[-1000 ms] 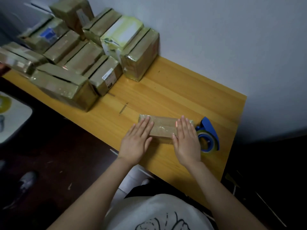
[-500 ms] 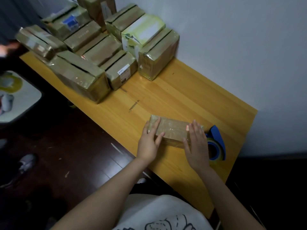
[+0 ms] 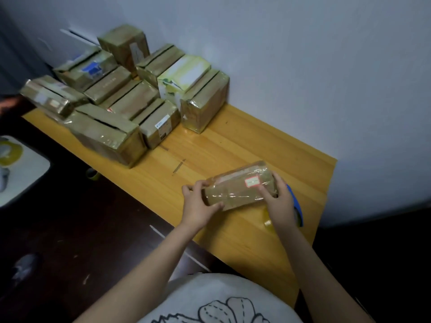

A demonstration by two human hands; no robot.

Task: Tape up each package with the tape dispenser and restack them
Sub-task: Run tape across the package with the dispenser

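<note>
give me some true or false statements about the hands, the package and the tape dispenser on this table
1. The left hand and the right hand both grip the package. True.
2. The right hand holds the tape dispenser. False: the tape dispenser lies on the table, partly hidden behind that hand, whose fingers are round the package's end.
3. The package carries a small red-edged label. True.
4. The other packages are piled on the floor. False: they sit on the table's far left end, by the wall.
</note>
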